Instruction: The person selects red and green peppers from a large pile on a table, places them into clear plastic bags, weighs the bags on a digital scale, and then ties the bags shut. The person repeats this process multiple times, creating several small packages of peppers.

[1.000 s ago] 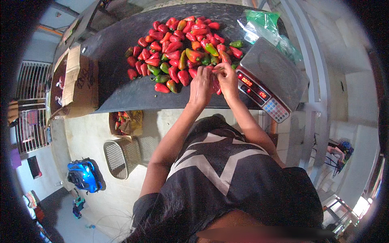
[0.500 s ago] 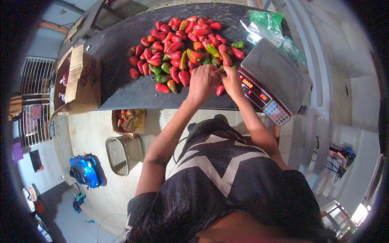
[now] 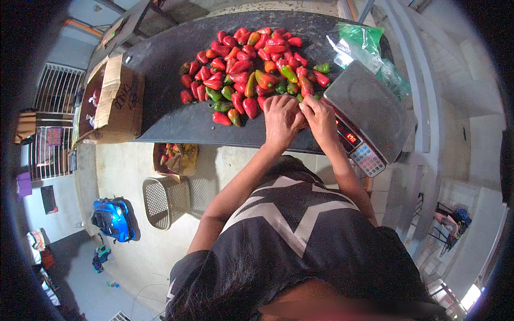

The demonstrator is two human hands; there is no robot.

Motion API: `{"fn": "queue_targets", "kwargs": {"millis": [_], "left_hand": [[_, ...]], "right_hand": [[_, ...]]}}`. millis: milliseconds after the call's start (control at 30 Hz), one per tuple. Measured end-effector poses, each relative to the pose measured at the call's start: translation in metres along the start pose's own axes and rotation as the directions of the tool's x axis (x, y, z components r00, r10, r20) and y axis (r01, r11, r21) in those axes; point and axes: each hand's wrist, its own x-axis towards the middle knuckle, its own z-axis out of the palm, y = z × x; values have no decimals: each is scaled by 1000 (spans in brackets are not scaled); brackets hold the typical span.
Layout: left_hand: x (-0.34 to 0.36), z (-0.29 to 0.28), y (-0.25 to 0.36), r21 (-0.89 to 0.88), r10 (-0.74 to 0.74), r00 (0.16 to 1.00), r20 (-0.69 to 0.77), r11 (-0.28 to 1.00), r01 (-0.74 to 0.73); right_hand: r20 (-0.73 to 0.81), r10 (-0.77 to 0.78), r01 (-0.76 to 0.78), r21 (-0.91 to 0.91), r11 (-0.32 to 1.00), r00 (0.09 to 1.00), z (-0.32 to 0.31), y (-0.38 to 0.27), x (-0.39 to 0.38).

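Peppers [image 3: 241, 67], mostly glossy red with some green and orange among them, heaped loosely across the middle of the black tabletop [image 3: 163, 104], just beyond the fingertips. Left hand [image 3: 282, 119] at the near right edge of the heap, back upward, fingers bent and close together; right hand [image 3: 320, 119] just beside, thumb and fingers curled narrowly inward toward the left one. Contents of either grip hidden by the knuckles, impossible to tell. Close on the right, a digital weighing scale [image 3: 367, 99] with gray platform, red-lit display [image 3: 349, 137] partly covered by the right hand, and keypad [image 3: 368, 159]. Beside the scale's far side, a crumpled green plastic bag [image 3: 364, 40]. By the table's left end, an open cardboard box [image 3: 115, 101]. On the floor below, a carton [image 3: 190, 160] with more peppers inside, near a lattice-sided basket [image 3: 166, 203]; farther left, a blue and black object [image 3: 113, 220], kind unclear.
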Motion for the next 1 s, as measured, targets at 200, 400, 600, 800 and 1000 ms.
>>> {"fn": "queue_targets", "kwargs": {"millis": [200,400,600,800,1000], "left_hand": [[23,-6,16,-19,-42,997,-61,999,40],[26,-15,18,39,51,991,-121,998,-46],[29,-29,2,159,10,997,-75,987,2],[8,-50,-33,163,-11,999,-53,986,20],[-7,-96,-91,109,-41,999,8,993,40]], "right_hand": [[-78,193,-136,463,876,978,-10,-1,8],[-190,51,51,494,868,980,-10,4,29],[23,221,-189,614,766,975,0,-6,35],[99,236,-246,618,747,967,38,-19,42],[165,236,-288,590,754,958,107,-36,55]]}}
